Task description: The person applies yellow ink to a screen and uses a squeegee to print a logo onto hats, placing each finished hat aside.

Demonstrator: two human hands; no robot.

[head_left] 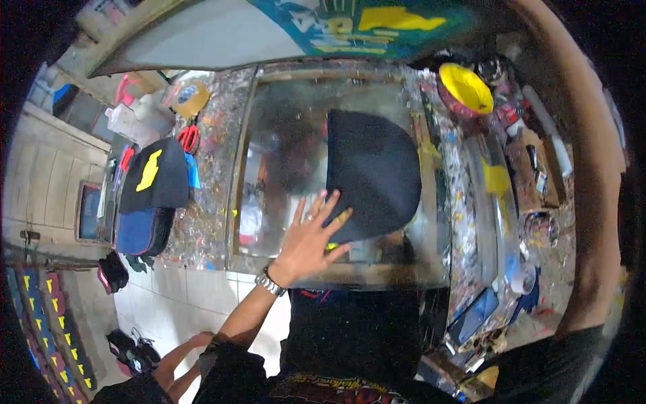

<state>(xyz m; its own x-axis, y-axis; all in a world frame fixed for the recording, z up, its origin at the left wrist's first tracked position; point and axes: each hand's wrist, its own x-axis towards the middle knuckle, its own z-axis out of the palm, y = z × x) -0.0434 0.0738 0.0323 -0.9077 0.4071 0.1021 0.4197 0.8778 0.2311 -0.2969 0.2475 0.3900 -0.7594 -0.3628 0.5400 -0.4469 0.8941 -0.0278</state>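
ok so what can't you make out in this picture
All in the head view:
- Right hand: out of frame; the right arm runs up past the upper edge.
- Lower left corner of the black panel: partly covered by the left hand.
- Tilted frame: its top is cut off by the upper edge.
- Small items in the cardboard box: too small and blurred.
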